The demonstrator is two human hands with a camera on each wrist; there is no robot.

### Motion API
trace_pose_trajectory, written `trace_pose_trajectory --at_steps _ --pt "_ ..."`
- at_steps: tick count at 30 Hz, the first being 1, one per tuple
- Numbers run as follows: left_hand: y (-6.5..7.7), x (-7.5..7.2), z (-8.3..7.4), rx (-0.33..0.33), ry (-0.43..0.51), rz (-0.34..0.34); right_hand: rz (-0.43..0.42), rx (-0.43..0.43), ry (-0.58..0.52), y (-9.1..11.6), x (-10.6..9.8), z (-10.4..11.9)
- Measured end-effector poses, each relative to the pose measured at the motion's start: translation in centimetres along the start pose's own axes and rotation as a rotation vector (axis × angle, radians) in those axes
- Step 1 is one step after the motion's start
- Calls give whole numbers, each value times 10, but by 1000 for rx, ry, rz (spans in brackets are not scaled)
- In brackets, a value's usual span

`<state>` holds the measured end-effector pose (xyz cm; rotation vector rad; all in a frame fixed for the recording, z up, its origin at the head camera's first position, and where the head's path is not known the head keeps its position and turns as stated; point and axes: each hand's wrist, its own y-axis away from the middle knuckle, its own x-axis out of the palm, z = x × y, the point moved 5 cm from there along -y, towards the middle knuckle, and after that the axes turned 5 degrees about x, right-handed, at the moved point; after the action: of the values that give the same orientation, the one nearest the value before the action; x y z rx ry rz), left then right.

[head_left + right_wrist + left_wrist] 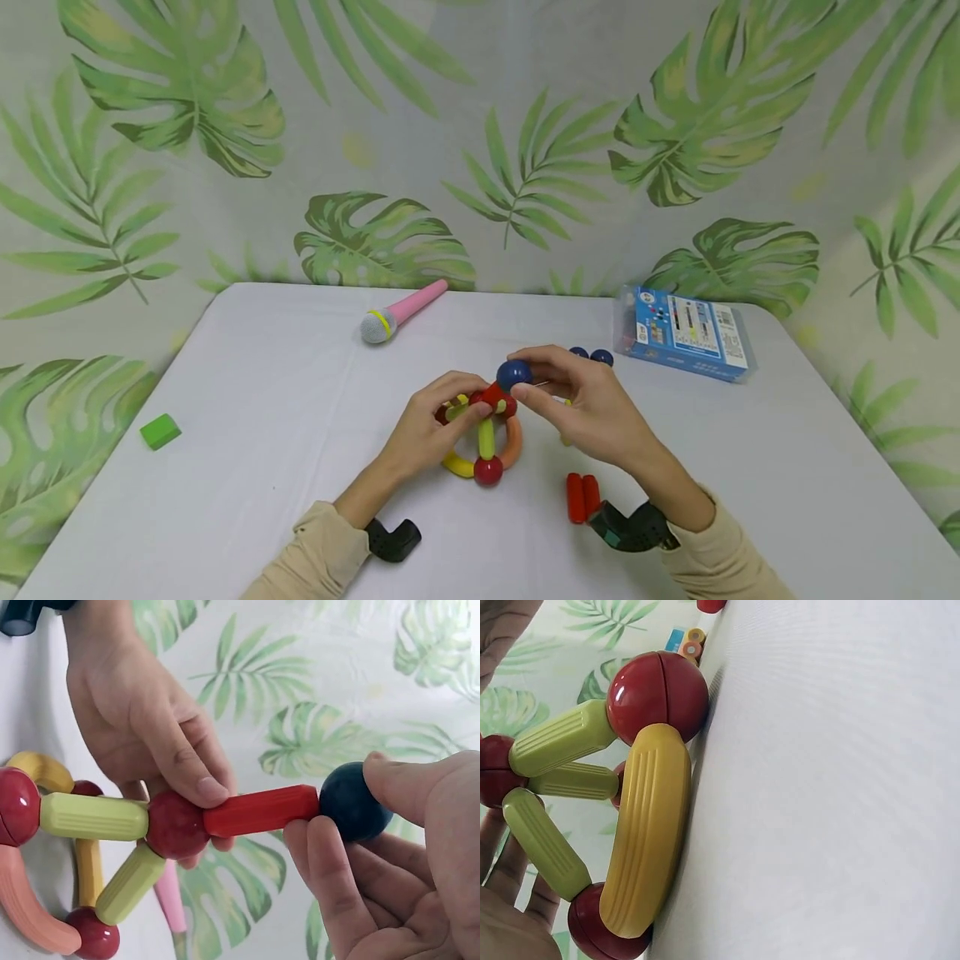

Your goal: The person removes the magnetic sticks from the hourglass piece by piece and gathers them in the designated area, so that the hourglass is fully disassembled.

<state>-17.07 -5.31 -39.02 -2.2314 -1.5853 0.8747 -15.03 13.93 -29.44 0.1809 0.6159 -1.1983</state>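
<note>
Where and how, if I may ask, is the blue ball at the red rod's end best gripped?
Probably grip the blue ball by its rounded outer side, coming from the person's right, as the right hand does: the red rod sits on its left, leaving the right side accessible.

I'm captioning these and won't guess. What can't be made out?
Head view: fine print on the blue box, too small.
Head view: bottom of the left loose blue ball, behind the right hand.
Left wrist view: rest of the red piece, cut by the top edge.
</note>
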Motion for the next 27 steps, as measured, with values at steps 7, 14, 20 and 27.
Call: trace_pose_trajectory --at_steps 7,14,20,27 --pt "-1 0 1 -11 -3 -3 -49 51 -75 5 -17 2" --pt "1 -8 7 -28 -13 -38 -86 28 24 16 -29 -1" --pt "1 -15 10 -42 -6 -66 -125 60 126 33 -42 -24" --pt "2 -14 12 -69 23 -69 -219 25 226 49 -69 -53"
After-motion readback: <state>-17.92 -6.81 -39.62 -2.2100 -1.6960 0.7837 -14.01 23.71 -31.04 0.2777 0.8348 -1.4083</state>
